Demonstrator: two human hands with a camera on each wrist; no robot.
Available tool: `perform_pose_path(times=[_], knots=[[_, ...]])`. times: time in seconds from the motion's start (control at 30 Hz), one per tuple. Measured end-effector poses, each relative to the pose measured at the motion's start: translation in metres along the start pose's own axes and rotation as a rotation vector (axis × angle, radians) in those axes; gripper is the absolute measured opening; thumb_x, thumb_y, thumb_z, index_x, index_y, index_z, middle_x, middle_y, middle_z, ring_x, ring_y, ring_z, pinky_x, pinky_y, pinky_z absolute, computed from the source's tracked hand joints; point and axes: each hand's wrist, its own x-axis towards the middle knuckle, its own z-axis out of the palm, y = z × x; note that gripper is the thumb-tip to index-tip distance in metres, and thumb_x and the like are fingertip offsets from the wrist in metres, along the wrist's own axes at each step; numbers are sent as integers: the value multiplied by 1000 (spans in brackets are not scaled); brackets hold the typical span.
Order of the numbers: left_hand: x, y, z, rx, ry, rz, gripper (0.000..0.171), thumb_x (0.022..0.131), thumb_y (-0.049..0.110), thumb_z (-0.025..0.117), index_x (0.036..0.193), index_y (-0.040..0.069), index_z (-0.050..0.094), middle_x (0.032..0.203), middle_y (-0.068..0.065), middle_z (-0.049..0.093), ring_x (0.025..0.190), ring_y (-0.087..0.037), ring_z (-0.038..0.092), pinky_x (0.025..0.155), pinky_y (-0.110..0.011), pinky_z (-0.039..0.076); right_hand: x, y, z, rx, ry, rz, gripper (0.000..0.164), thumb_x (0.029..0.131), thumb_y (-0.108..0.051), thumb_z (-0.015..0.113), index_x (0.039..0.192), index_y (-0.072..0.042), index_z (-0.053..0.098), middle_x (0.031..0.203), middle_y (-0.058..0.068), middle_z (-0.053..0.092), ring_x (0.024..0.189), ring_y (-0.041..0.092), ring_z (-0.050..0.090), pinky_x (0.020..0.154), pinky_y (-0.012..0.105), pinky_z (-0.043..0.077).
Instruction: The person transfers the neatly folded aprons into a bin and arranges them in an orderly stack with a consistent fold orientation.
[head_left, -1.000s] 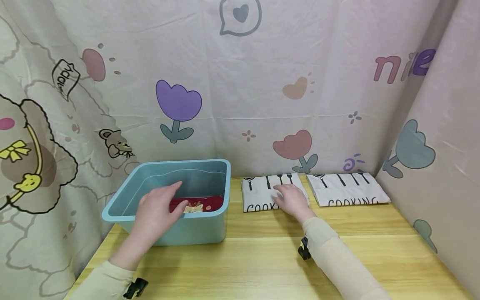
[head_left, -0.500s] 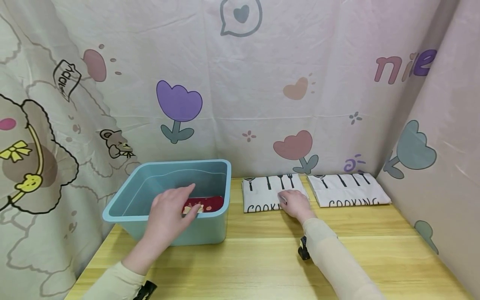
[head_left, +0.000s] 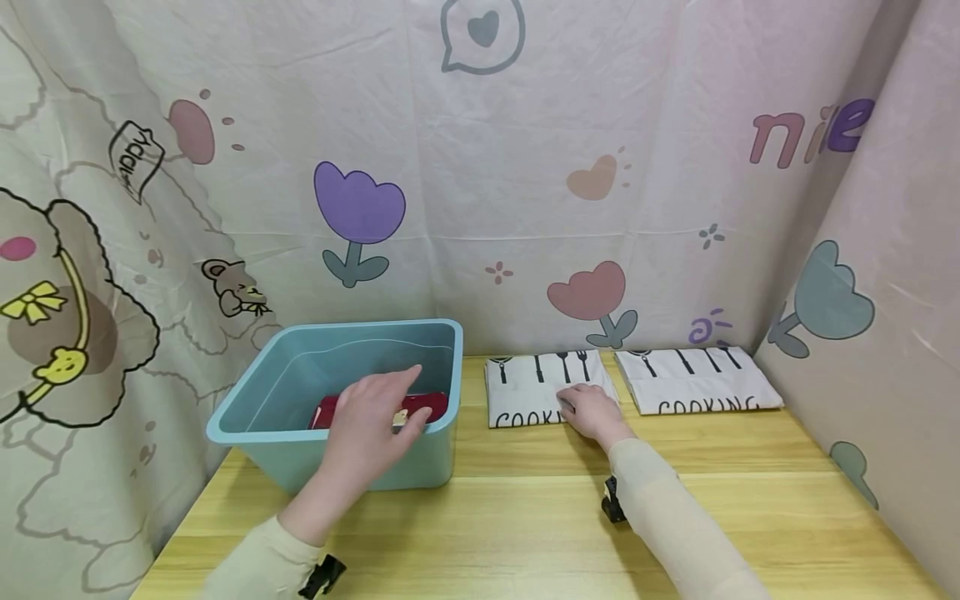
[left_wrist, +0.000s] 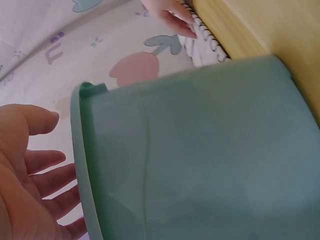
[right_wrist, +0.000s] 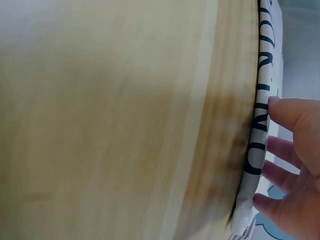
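Observation:
My left hand [head_left: 367, 433] hovers at the front rim of a blue-green plastic bin [head_left: 277, 437], fingers and thumb spread and nothing between them. Seen from the left wrist, the fingers [left_wrist: 55, 180] reach past the bin's rim [left_wrist: 80, 150]. Inside the bin lies a dark red item [head_left: 435, 406] with a light printed figure, partly hidden by the hand. My right hand [head_left: 595, 414] rests on a folded white cloth [head_left: 517, 387] printed with utensils and lettering. In the right wrist view, its thumb and fingertips touch the cloth [right_wrist: 258, 125] near the front fold.
A second folded white cloth [head_left: 697, 383] with the same print lies to the right of the first. Everything stands on a light wooden table [head_left: 525, 533]. A printed curtain [head_left: 480, 167] hangs behind it and along both sides.
My left hand has moved right along the bin's front rim. The right hand has settled lower on the folded cloth, its fingers drawn in slightly. Bin and cloths stay put.

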Motion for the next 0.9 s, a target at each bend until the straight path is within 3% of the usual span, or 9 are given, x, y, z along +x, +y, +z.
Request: perform_pose_path(times=[0.57, 0.9], knots=[[18, 42, 20, -79, 67, 126, 54, 82, 22, 81, 131, 8, 62, 123, -8, 67, 115, -30, 58, 98, -54, 43, -26, -2, -13, -24, -69, -52, 32, 91, -18, 71, 121, -8, 68, 116, 17, 64, 108, 41, 58, 94, 56, 46], [26, 63, 31, -145, 78, 182, 54, 84, 24, 80, 132, 9, 62, 123, -6, 67, 115, -27, 59, 101, -51, 43, -46, -4, -17, -57, -44, -90, 29, 87, -18, 76, 114, -10, 71, 101, 10, 65, 95, 35, 61, 87, 52, 50]])
